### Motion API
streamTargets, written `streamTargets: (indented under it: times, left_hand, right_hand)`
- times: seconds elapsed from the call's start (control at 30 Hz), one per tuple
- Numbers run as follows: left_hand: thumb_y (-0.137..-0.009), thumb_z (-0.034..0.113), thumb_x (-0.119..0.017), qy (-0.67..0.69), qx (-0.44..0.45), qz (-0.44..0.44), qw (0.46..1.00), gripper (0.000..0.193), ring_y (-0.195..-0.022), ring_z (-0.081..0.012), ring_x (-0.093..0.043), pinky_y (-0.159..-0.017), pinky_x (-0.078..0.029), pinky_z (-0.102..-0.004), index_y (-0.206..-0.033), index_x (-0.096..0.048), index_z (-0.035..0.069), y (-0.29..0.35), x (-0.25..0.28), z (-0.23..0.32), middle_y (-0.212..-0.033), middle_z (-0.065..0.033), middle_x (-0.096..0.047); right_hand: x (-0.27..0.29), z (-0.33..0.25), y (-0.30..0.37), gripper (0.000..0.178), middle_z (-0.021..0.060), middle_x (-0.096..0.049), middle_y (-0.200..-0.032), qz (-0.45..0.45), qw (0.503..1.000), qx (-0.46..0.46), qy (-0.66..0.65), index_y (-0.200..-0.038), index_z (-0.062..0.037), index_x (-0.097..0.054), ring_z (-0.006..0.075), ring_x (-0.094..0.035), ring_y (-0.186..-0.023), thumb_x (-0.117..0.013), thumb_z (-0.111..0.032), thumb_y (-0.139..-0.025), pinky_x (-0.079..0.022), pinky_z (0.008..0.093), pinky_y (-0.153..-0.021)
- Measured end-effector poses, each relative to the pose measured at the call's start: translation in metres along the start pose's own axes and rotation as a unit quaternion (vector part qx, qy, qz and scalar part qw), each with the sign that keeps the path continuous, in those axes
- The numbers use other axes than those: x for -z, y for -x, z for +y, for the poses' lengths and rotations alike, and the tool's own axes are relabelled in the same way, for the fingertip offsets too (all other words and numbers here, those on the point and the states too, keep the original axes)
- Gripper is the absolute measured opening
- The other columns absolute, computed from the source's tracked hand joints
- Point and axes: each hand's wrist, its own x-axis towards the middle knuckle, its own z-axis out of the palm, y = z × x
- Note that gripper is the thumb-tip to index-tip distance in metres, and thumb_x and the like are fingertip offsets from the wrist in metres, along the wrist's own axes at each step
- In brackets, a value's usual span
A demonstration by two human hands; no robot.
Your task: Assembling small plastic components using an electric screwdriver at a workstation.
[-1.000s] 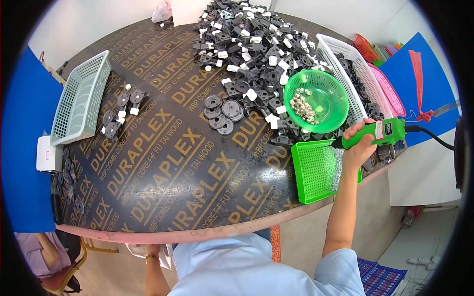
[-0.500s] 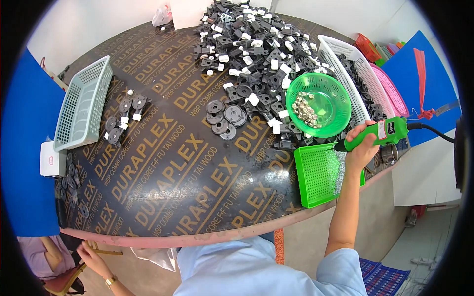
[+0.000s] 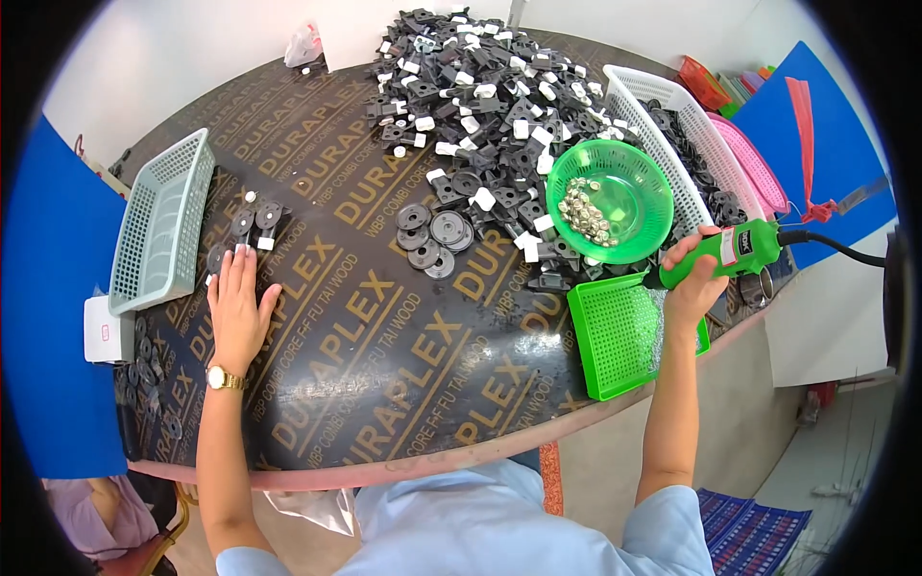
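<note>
The right hand (image 3: 693,288) grips a green power tool (image 3: 757,247); the left hand (image 3: 240,312) spreads flat at black wheels (image 3: 268,216) near a pale basket (image 3: 193,242).

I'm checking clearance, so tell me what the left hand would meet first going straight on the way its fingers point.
The left hand would likely meet the black wheeled parts at its fingertips first; it may already touch them, as depth is unclear.

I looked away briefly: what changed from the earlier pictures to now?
The left hand came forward over the table to the black parts at left. The right hand still holds the tool by the green tray.
</note>
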Motion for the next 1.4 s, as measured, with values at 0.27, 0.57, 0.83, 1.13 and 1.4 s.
streamTargets:
  times: [0.27, 0.57, 0.83, 1.13, 1.4]
  left_hand:
    - [-0.091, 0.023, -0.050, 0.060, -0.024, 0.027, 0.998, 0.042, -0.128, -0.0309, -0.034, -0.103, -0.028, -0.0429, -0.127, -0.045, 0.003, 0.003, -0.001, -0.008, -0.138, -0.0142, -0.038]
    - [-0.086, 0.007, -0.051, 0.123, -0.062, -0.010, 0.990, 0.049, -0.129, -0.0336, -0.033, -0.104, -0.026, -0.0416, -0.133, -0.038, 0.001, 0.049, 0.034, 0.019, -0.140, -0.0170, -0.034]
    - [-0.081, 0.007, -0.048, 0.324, -0.313, -0.060, 0.891, 0.038, -0.116, -0.0283, -0.049, -0.094, -0.040, -0.0393, -0.119, -0.050, 0.001, 0.066, 0.049, 0.130, -0.124, -0.0164, -0.051]
    - [-0.082, 0.011, -0.051, 0.283, -0.453, -0.008, 0.845, 0.036, -0.115, -0.0250, -0.051, -0.095, -0.041, -0.0359, -0.117, -0.055, 0.005, 0.057, 0.054, 0.191, -0.128, -0.0110, -0.050]
    - [-0.074, 0.011, -0.061, 0.309, -0.351, 0.016, 0.884, 0.038, -0.105, -0.0274, -0.055, -0.083, -0.046, -0.0362, -0.109, -0.057, -0.002, 0.070, 0.055, 0.170, -0.117, -0.0135, -0.055]
  right_hand:
    - [-0.002, 0.002, -0.005, 0.060, 0.0051, -0.047, -0.068, 0.007, 1.000, 0.005, 0.027, -0.105, -0.0005, -0.043, 0.0118, -0.047, -0.054, -0.056, -0.055, -0.083, -0.039, 0.0242, -0.048]
    - [0.007, 0.002, -0.007, 0.059, 0.0050, -0.048, -0.068, 0.020, 0.999, 0.004, 0.028, -0.105, -0.0003, -0.044, 0.0119, -0.047, -0.053, -0.055, -0.054, -0.084, -0.039, 0.0242, -0.048]
    - [0.001, 0.000, -0.004, 0.050, 0.0051, -0.049, -0.070, 0.016, 0.999, -0.018, 0.027, -0.105, -0.0011, -0.044, 0.0120, -0.048, -0.055, -0.057, -0.045, -0.086, -0.040, 0.0247, -0.050]
    - [-0.011, -0.033, -0.006, 0.055, 0.0039, -0.045, -0.073, 0.004, 0.999, 0.012, -0.053, -0.110, -0.0033, -0.044, 0.0127, -0.045, -0.061, -0.059, -0.049, -0.083, -0.037, 0.0239, -0.050]
    - [-0.091, -0.084, 0.055, 0.073, 0.0014, -0.044, -0.062, -0.131, 0.944, -0.119, -0.279, -0.107, -0.0056, -0.040, 0.0107, -0.044, -0.048, -0.054, -0.069, -0.072, -0.039, 0.0232, -0.043]
